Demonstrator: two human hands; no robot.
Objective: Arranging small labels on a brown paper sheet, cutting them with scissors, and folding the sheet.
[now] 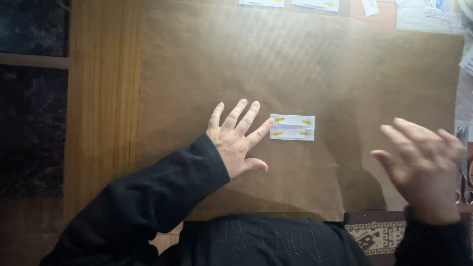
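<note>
Seen from the head camera, a person in black sleeves leans over a large sheet of brown paper (pixel 305 64) spread across a wooden table (pixel 103 98). The left hand (pixel 236 140) lies flat on the sheet, palm down, its fingers (pixel 246 116) spread apart and holding nothing; the tip of the index finger touches the left edge of a small white folded paper packet (pixel 292 127). The packet sits near the middle of the brown sheet, lying flat, with 4 short yellow tape strips (pixel 279 119) set near its corners and a fold line running along its length. The right hand (pixel 423 165) hovers above the right part of the sheet, well apart from the packet, open and blurred, its fingers loosely extended and gripping nothing. Along the top edge, beyond the brown sheet, lie more white packets (pixel 315 4) with yellow strips and scattered paper scraps (pixel 370 7). Something metal (pixel 462 162) shows at the far right edge, too partly seen to tell what it is. A patterned cloth (pixel 377 235) peeks out below the sheet, near the person's body
</note>
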